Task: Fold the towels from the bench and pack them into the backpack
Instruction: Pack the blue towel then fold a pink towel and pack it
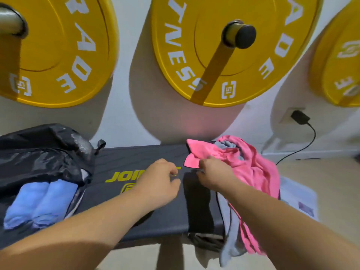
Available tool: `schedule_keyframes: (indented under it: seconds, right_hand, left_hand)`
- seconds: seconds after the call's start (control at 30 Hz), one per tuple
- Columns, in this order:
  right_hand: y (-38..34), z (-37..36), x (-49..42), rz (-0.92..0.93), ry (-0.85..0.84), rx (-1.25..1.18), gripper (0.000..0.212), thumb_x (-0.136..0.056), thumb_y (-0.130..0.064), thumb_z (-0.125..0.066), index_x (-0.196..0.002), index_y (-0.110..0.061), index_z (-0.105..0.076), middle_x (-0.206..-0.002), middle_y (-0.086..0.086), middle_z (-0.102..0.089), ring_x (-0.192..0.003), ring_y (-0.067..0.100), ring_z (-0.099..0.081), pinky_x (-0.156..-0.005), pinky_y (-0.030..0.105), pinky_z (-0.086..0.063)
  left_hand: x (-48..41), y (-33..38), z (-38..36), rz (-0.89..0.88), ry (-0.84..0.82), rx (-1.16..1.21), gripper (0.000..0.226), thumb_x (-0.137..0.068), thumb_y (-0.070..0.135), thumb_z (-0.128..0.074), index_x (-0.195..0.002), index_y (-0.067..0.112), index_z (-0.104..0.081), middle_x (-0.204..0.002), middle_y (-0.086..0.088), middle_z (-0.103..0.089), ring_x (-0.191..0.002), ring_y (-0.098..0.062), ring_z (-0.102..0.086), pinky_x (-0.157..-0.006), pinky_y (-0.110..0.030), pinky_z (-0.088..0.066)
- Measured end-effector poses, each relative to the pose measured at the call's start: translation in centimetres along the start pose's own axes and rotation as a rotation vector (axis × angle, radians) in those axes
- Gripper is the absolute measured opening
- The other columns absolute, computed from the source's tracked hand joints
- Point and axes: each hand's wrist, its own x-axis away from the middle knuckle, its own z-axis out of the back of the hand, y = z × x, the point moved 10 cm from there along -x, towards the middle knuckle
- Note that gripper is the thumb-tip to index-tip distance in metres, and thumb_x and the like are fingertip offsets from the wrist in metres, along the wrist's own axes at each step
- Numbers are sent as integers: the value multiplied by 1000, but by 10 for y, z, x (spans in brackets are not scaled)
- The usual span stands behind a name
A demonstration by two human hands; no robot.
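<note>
A crumpled pink towel lies on the right end of the black bench, partly hanging over its front edge. A grey towel lies under it and droops toward the floor. My right hand pinches a corner of the pink towel. My left hand hovers over the bench middle, fingers loosely curled, holding nothing. An open black backpack lies on the bench's left end with two rolled blue towels inside.
Yellow weight plates hang on the wall just behind the bench. A black charger is plugged into a wall socket at the right, its cable trailing to the floor. A white paper lies on the floor right of the bench.
</note>
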Motion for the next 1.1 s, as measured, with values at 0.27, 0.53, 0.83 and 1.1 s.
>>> schedule_keyframes:
  seconds: [0.27, 0.53, 0.83, 1.1]
  right_hand:
    - [103, -9, 0, -246, 245, -156, 39, -89, -43, -48, -116, -16, -58, -121, 15, -57, -89, 34, -62, -68, 44, -56]
    - [126, -14, 8, -403, 199, -474, 34, -95, -42, -54, -76, -15, -59, -75, 7, -63, -76, 32, -62, -67, 35, -48]
    - [63, 63, -4, -204, 529, -451, 36, -91, -46, -50, -74, -17, -65, -71, 1, -64, -75, 23, -62, -70, 37, -46]
    - [-103, 128, 43, 315, 95, -914, 12, -87, -13, -74, -78, -6, -68, -69, 12, -72, -60, 12, -62, -66, 39, -57]
  left_hand:
    - [20, 0, -32, -131, -109, -147, 31, -95, 31, -60, -125, 24, -64, -136, 14, -47, -125, -9, -53, -102, -26, -44]
    - [21, -12, -36, -97, -127, -137, 33, -95, 31, -61, -127, 26, -63, -141, 16, -45, -123, -7, -54, -101, -21, -42]
    - [27, -16, -20, -67, -65, -8, 30, -91, 29, -66, -121, 26, -65, -131, 17, -49, -113, -4, -57, -101, -22, -45]
    - [56, 3, 101, -30, 254, 280, 53, -92, 24, -65, -139, 39, -46, -121, 30, -45, -106, 9, -52, -82, -14, -46]
